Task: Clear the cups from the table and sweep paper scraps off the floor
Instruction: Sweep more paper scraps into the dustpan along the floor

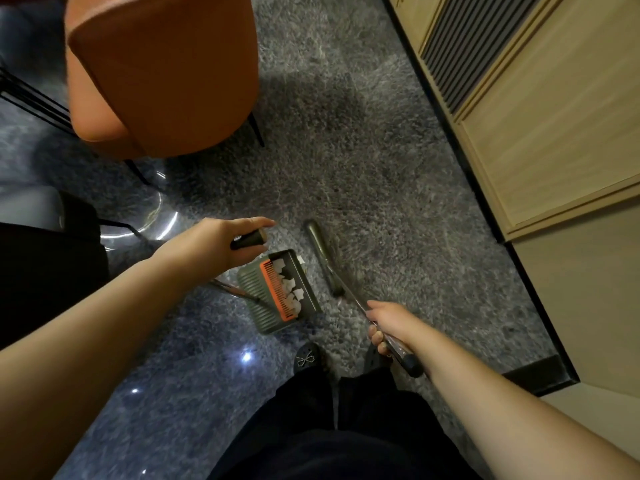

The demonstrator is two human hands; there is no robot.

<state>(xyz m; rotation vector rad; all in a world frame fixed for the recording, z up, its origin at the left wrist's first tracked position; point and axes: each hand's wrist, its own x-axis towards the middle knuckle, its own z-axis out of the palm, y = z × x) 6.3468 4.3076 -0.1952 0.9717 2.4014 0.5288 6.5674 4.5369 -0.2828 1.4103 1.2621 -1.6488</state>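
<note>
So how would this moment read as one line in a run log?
step: sweeping | left hand: grips green long-handled dustpan | right hand: grips green broom | white paper scraps: in pan | floor: grey carpet

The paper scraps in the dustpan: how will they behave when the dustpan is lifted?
The paper scraps look thin and light, so they may flutter or slide. They lie loose by the orange comb, near the dustpan mouth, so tilting forward would probably spill them.

the left hand (221, 239) covers most of the dustpan handle (247, 240), so only its dark end shows. the broom (323, 258) bristles blur into the carpet (363, 161). the orange chair (162, 71) is cut off by the top edge.
</note>
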